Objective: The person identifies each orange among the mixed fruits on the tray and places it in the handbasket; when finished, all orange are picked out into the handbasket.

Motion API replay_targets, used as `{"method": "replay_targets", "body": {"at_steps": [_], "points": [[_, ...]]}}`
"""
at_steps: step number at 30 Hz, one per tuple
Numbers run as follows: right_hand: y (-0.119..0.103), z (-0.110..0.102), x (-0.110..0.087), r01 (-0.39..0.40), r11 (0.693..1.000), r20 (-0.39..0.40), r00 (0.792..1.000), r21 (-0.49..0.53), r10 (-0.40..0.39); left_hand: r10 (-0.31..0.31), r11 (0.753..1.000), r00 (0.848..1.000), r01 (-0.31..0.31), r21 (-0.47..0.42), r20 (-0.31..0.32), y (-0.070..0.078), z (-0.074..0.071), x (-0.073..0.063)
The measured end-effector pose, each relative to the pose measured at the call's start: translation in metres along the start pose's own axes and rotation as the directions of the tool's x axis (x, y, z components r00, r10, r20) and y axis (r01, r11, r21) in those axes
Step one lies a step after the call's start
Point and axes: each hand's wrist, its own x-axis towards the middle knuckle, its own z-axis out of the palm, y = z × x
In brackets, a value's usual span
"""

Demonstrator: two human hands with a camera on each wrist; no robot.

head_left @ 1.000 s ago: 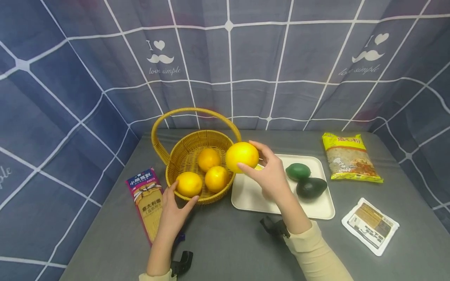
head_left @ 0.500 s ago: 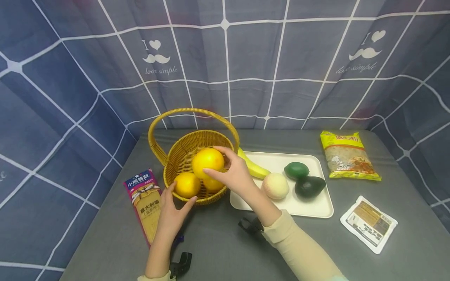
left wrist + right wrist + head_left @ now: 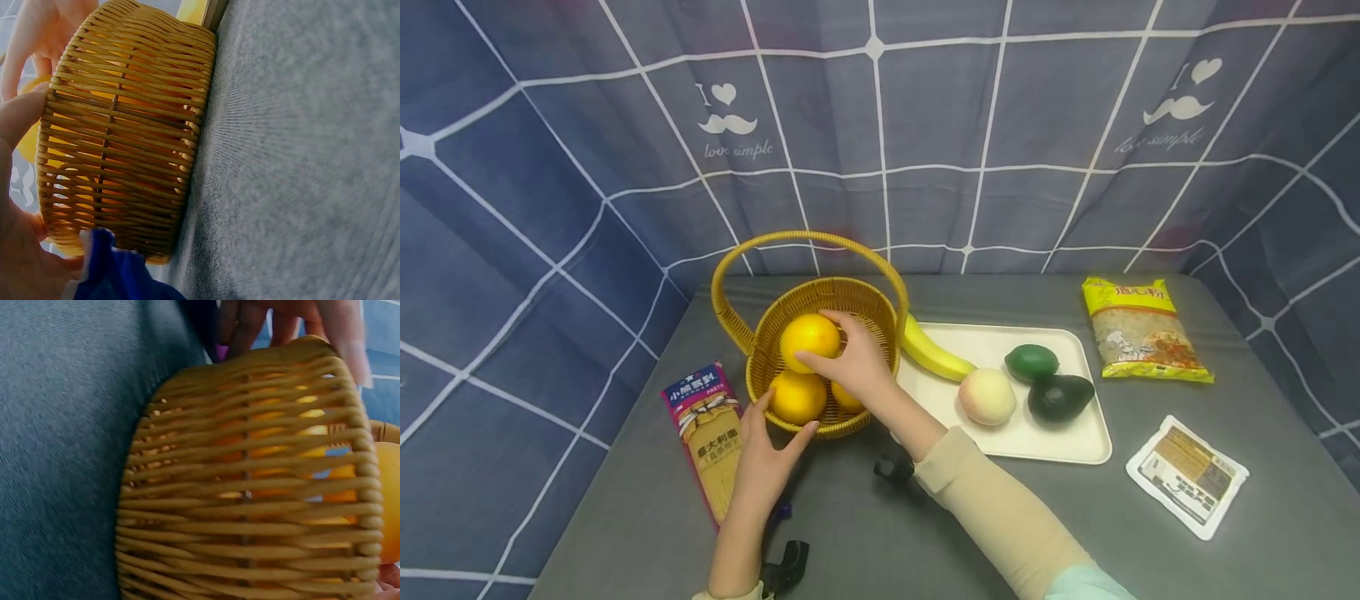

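My right hand [image 3: 861, 367] pinches a yellow-orange orange [image 3: 808, 337] between thumb and fingers, low inside the wicker basket [image 3: 827, 429]. Another orange [image 3: 797, 397] lies just in front of it, and a second orange [image 3: 846, 398] shows only partly beside my wrist. Anything farther under the held fruit is hidden. My left hand [image 3: 767, 457] holds the basket's front left side, thumb and forefinger spread along the rim. In the left wrist view the left thumb [image 3: 25, 115] meets the woven edge. The right wrist view shows the held orange [image 3: 390, 500] above the rim.
A cream tray [image 3: 925, 408] to the right bears a banana [image 3: 936, 354], a peach [image 3: 987, 397], a green fruit [image 3: 1032, 363] and a dark avocado [image 3: 1060, 398]. A pasta pack [image 3: 711, 442] lies left, a yellow food bag [image 3: 1142, 329] and a white packet [image 3: 1187, 477] farther right. The basket's tall handle [image 3: 808, 236] arches up behind.
My right hand has carried the orange leftward from beside the basket's right rim into the basket, above the others. The tray's banana and peach have come into view. My left hand stays put.
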Motion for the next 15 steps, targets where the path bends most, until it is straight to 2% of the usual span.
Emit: {"method": "replay_targets", "body": {"at_steps": [15], "points": [[0.0048, 0.0087, 0.0052, -0.012, 0.992, 0.005, 1.0, -0.124, 0.012, -0.004, 1.0, 1.0, 0.004, -0.002, 0.004, 0.0008, -0.0003, -0.0001]]}}
